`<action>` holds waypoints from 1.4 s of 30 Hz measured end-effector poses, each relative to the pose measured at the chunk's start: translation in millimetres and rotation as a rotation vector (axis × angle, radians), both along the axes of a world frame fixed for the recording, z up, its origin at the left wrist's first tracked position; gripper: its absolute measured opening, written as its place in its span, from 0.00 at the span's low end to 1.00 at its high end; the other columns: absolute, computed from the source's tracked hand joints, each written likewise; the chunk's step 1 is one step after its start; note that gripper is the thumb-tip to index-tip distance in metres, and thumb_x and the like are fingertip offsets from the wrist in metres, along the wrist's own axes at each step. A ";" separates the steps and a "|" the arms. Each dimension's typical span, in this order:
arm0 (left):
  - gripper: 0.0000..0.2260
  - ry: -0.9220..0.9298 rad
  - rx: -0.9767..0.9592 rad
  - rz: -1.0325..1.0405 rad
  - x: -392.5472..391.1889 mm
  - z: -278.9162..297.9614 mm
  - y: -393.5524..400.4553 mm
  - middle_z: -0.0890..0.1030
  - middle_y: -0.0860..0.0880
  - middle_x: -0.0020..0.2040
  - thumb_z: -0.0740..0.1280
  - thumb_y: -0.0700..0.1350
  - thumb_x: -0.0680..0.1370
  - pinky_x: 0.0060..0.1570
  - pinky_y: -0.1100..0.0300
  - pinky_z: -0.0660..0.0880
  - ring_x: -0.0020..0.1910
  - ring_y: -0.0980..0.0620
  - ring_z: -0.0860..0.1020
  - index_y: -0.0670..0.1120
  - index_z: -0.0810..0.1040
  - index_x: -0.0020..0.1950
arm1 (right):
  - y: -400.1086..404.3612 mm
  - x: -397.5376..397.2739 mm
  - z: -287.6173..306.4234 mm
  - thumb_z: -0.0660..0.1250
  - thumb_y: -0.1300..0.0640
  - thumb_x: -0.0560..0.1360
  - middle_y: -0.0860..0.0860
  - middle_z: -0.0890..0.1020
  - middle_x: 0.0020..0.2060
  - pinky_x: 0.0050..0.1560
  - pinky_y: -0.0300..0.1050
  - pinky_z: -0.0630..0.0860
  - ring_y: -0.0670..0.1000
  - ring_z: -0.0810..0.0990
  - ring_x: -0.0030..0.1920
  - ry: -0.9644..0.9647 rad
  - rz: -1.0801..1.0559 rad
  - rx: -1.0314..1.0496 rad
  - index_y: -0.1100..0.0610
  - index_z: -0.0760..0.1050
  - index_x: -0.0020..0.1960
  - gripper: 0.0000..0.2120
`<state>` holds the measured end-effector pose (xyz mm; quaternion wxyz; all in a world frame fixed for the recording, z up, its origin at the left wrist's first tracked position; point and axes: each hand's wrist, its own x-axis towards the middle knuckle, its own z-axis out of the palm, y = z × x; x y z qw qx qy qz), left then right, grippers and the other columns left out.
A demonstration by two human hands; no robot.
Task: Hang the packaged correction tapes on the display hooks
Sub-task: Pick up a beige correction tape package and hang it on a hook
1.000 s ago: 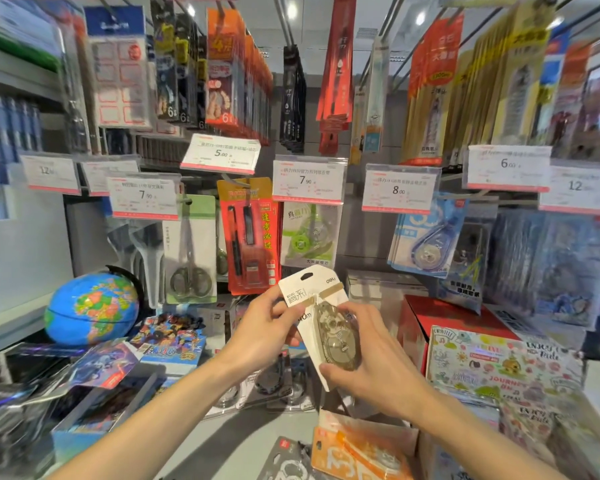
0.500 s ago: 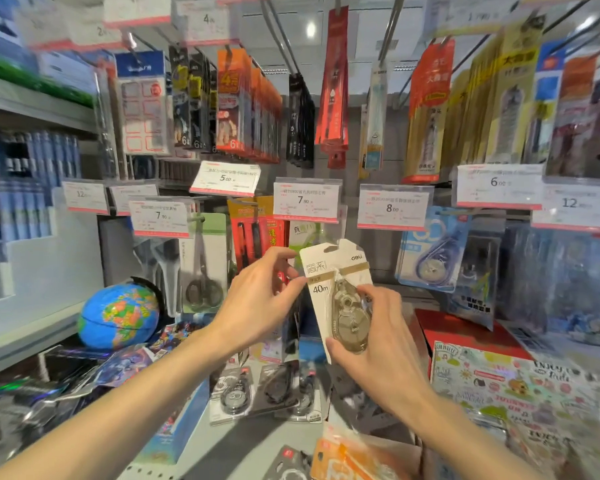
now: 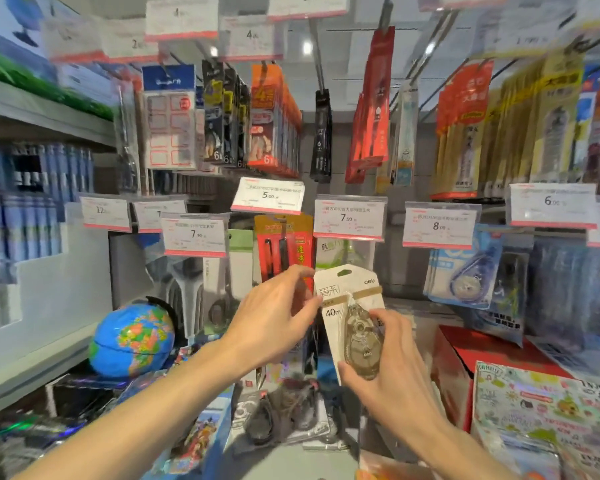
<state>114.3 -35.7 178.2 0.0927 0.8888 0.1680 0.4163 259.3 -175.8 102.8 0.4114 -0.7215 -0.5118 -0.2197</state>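
Note:
A white carded correction tape pack (image 3: pixel 349 306), marked 40m, with a clear grey dispenser on it, is held upright in front of the display. My right hand (image 3: pixel 392 372) grips its lower part, thumb on the dispenser. My left hand (image 3: pixel 274 320) pinches its left edge near the top. The pack's hang hole sits just below the 7.90 price tag (image 3: pixel 349 218), in front of a green correction tape pack (image 3: pixel 343 252) hanging on that hook. Blue correction tape packs (image 3: pixel 465 271) hang to the right under the 8.00 tag.
Scissors (image 3: pixel 222 289) and a red pen pack (image 3: pixel 284 247) hang left of the target hook. A globe (image 3: pixel 132 337) stands on the lower left shelf. A red box (image 3: pixel 465 362) and patterned packs (image 3: pixel 541 410) lie at the right. More dark tape packs (image 3: pixel 281 417) lie on the shelf below.
Both hands have lifted the pack up and slightly right, from low over the shelf to just under the 7.90 tag. The camera has tilted upward.

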 end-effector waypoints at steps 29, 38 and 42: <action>0.14 0.026 0.993 0.003 -14.8 51.4 5.7 0.80 0.44 0.50 0.71 0.43 0.74 0.35 0.54 0.75 0.45 0.45 0.77 0.42 0.78 0.58 | -19.3 -6.1 21.3 0.76 0.48 0.67 0.47 0.63 0.60 0.49 0.46 0.76 0.50 0.73 0.57 -0.079 -0.167 0.056 0.50 0.58 0.68 0.38; 0.23 0.125 1.015 0.234 5.4 100.4 4.5 0.78 0.42 0.62 0.73 0.48 0.71 0.63 0.44 0.70 0.62 0.41 0.76 0.43 0.74 0.63 | -29.7 7.2 24.4 0.75 0.46 0.68 0.48 0.64 0.61 0.47 0.48 0.78 0.51 0.74 0.57 -0.057 -0.155 0.035 0.50 0.57 0.69 0.37; 0.18 0.113 0.995 0.191 2.6 110.0 5.9 0.80 0.45 0.60 0.67 0.50 0.78 0.63 0.46 0.71 0.61 0.43 0.76 0.44 0.74 0.66 | -30.6 7.0 24.9 0.74 0.46 0.68 0.47 0.63 0.62 0.50 0.46 0.78 0.49 0.72 0.57 -0.070 -0.126 0.046 0.49 0.57 0.70 0.38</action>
